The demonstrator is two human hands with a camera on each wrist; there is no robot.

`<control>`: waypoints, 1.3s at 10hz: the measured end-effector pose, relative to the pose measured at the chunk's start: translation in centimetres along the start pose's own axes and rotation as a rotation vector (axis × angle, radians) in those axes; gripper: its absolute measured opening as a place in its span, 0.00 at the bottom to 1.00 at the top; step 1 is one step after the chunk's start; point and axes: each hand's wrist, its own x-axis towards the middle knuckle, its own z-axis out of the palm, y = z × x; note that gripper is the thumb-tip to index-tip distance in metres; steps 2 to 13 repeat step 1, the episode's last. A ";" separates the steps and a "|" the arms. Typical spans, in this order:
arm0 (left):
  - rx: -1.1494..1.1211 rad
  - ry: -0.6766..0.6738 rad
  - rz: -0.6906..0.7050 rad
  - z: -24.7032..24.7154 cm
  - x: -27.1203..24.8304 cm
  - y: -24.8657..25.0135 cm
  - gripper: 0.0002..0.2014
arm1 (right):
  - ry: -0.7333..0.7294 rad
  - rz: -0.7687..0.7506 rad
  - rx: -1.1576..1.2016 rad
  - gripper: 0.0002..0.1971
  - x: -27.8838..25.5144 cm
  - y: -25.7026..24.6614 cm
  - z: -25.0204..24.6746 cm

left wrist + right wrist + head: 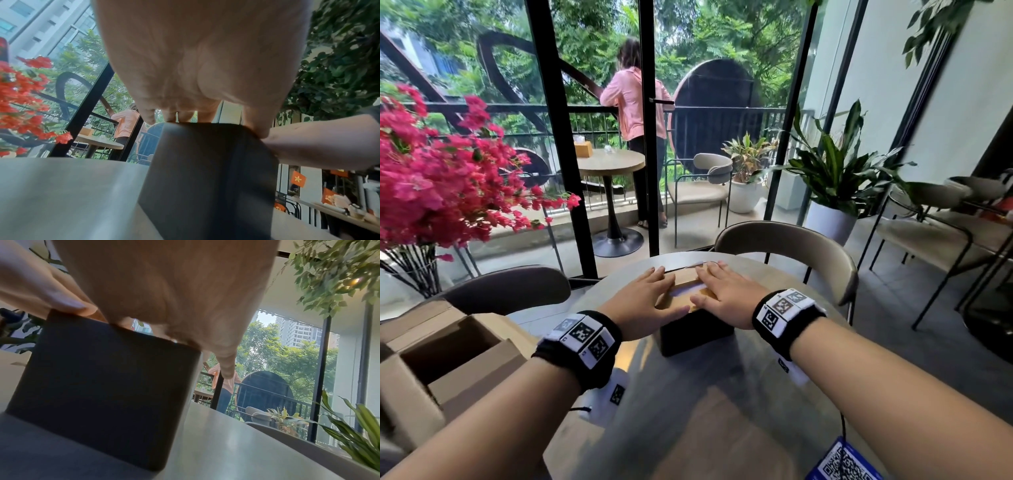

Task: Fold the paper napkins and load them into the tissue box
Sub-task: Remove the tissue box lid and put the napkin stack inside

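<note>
**Hands flat on box lid**

Box [697, 329] dark-sided, on table [688, 394], right under both palms. Tan lid [681, 291] on top, slot [685, 290] showing pale in gap between the two hands. Left hand [645, 301] laid flat on left half of lid, fingers straight and slightly spread, tips reaching far edge, thumb lying toward the right hand. Right hand [726, 296] mirrors it on right half, fingers straight and close together, thumb tip near left thumb over near edge. Nothing gripped or pinched by either; flat contact only. Left wrist view: left fingers [180, 113] resting on top rim of box [207, 178], right hand [308, 142] coming in from the side. Right wrist view: right hand [174, 296] on top edge of box [102, 386], little finger [226, 368] hanging past the corner.

Likely reason for pose: even downward press from both sides, seating lid square on box without tilting. Probably a late step, load done and box being closed. No napkins plainly visible; whether pale patch in slot is a napkin can't be told.

Also near: open carton [441, 356] left of left wrist, chair [787, 246] beyond fingertips, pink flowers [438, 178] far left.
</note>
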 end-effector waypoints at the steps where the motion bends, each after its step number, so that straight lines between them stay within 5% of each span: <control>1: -0.017 0.076 0.037 -0.5 -1.1 1.1 0.36 | 0.056 -0.002 0.067 0.40 -2.0 0.0 0.0; 13: -0.017 0.076 0.037 -0.5 -1.1 1.1 0.36 | 0.056 -0.002 0.067 0.40 -2.0 0.0 0.0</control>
